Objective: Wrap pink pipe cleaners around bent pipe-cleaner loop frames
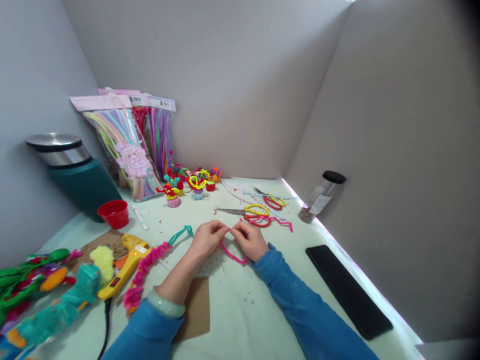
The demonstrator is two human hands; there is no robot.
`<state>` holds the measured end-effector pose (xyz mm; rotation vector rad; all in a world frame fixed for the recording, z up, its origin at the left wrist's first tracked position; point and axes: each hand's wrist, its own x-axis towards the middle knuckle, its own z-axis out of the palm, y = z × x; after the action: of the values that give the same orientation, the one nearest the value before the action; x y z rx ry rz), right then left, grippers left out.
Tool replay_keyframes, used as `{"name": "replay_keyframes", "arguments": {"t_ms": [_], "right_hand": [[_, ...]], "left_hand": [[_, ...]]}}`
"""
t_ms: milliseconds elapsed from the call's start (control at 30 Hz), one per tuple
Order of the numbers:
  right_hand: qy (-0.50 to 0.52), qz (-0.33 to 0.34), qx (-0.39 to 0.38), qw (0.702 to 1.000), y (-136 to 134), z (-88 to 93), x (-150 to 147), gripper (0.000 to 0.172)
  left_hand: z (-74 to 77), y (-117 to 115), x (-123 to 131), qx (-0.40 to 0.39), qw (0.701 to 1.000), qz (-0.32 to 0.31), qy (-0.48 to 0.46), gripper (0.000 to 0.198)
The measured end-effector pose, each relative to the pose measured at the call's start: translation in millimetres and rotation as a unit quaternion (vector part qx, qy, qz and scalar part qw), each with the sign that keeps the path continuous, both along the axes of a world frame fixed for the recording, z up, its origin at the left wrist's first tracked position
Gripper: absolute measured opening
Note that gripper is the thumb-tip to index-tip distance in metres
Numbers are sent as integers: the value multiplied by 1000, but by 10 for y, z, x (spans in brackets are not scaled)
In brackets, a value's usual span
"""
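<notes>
A pink pipe cleaner (234,257) runs between my two hands and hangs in a loop below them. My left hand (207,239) pinches it between thumb and forefinger. Close beside it, my right hand (250,240) pinches the same piece, so the fingertips of both hands nearly meet. Just beyond my hands lie scissors with yellow and red handles (257,210), their blades pointing left. Another bent pink pipe cleaner (287,223) lies across the red handle. To the left of my left wrist rests a fuzzy pink strip (144,272) with a teal loop at its end.
At left are a yellow glue gun (129,262), a red cup (113,214), a teal bottle (80,175) and colourful pipe-cleaner pieces (56,305). Packs of pipe cleaners (127,145) lean at the back, near small figures (197,182). A jar (320,198) and a black slab (348,290) lie right.
</notes>
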<state>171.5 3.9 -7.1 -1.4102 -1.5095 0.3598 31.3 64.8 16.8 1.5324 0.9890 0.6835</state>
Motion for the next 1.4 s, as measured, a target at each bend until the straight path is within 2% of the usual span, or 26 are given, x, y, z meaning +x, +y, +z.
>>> {"name": "replay_keyframes", "arguments": {"t_ms": [167, 233, 300, 400, 600, 733, 900, 1100, 1267, 1400], "right_hand": [[149, 23, -42, 988, 49, -12, 54, 23], [200, 15, -53, 978, 75, -18, 96, 27], [263, 11, -63, 963, 94, -11, 138, 30], [377, 31, -82, 922, 100, 22, 188, 32], [524, 128, -159, 827, 79, 87, 247, 30], [553, 168, -197, 792, 70, 120, 293, 25], [543, 221, -285, 759, 43, 154, 355, 19], [525, 238, -352, 738, 40, 125, 371, 30], [535, 228, -365, 727, 53, 115, 363, 32], [559, 232, -373, 703, 61, 125, 360, 41]], "left_hand": [[15, 79, -59, -108, 982, 77, -133, 19], [38, 96, -84, -151, 971, 65, -172, 16], [60, 99, -103, -188, 965, 22, -181, 15], [73, 97, -122, -218, 958, -31, -185, 14], [59, 123, -143, -257, 944, -60, -196, 19], [63, 143, -160, -239, 953, -64, -173, 21], [60, 170, -180, -222, 963, -64, -141, 23], [100, 170, -207, -243, 960, -98, -98, 28], [123, 186, -223, -270, 955, -101, -66, 30], [117, 218, -255, -292, 947, -109, -74, 30]]}}
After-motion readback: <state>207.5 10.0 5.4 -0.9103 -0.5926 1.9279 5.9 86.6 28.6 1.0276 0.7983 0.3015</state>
